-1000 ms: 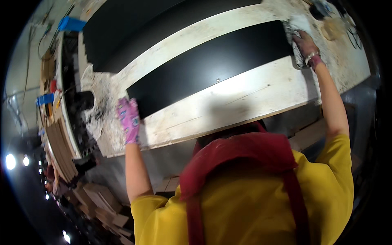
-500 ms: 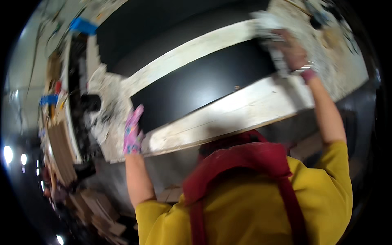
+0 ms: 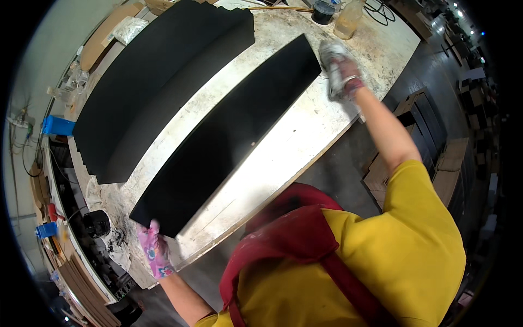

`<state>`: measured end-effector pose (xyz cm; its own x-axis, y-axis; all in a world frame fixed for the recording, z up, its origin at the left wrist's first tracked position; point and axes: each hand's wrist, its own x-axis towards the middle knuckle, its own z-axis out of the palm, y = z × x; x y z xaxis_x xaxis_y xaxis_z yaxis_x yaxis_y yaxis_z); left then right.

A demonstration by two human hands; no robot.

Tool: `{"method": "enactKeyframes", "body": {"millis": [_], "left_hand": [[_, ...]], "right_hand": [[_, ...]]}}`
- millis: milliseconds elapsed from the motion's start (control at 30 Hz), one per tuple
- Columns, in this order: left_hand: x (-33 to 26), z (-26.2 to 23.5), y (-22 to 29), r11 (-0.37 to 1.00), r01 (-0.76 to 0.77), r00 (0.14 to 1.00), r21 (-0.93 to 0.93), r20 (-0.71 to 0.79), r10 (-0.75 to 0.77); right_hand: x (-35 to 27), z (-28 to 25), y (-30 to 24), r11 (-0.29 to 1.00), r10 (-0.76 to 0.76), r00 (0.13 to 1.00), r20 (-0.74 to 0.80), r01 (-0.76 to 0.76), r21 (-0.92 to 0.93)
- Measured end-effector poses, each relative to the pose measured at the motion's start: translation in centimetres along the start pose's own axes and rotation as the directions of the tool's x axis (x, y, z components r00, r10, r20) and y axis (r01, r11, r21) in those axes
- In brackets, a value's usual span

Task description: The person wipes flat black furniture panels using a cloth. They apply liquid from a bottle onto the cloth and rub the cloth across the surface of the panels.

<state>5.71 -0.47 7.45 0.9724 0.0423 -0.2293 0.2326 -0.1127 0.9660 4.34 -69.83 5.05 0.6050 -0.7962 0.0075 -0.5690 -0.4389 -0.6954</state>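
Across the smudged surface lies 1 black panel, near a stack. The left hand meets its lower end, fingers gripping or not, I can't tell; the right hand clutches a rag past the upper end.

Motion blurs the right hand and the pale cloth against it, merging fingers and folds. At the far end of a long black panel, the left hand is hidden inside a pink patterned glove; whether its fingers reach under the panel cannot be told. A pale speck along the panel is too small to identify. The upper edge crops a bottle and a group of dark panels, which covers part of the bench. A yellow shirt runs out of view below, and dim boxes at right defy counting.
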Motion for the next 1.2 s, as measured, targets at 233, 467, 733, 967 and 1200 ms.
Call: {"method": "enactKeyframes", "body": {"millis": [233, 467, 733, 967, 1200], "left_hand": [[-3.3, -0.4, 3.5, 0.634, -0.552, 0.834, 0.541, 0.356, 0.422], [-4.8, -1.2, -1.1, 0.163, -0.598, 0.798, 0.785, 0.564, 0.212], [-1.7, 7.3, -2.0, 0.080, -0.596, 0.790, 0.799, 0.566, 0.236], [-1.6, 7.4, -2.3, 0.127, -0.600, 0.794, 0.790, 0.568, 0.218], [-0.7, 6.5, -3.5, 0.267, -0.594, 0.795, 0.759, 0.503, 0.340]], "right_hand": [[-0.8, -9.2, -0.6, 0.795, 0.042, 0.998, -0.049, -0.004, 0.607], [-15.5, -0.5, -11.0, 0.778, -0.516, 0.780, 0.354, 0.600, -0.186], [-18.5, 8.6, -4.5, 0.539, -0.725, 0.657, 0.208, 0.729, -0.422], [0.5, -6.7, 4.8, 0.956, -0.163, 0.987, 0.003, 0.159, -0.245], [-23.4, 11.0, -10.1, 0.459, -0.772, 0.436, 0.463, 0.886, -0.068]]}}
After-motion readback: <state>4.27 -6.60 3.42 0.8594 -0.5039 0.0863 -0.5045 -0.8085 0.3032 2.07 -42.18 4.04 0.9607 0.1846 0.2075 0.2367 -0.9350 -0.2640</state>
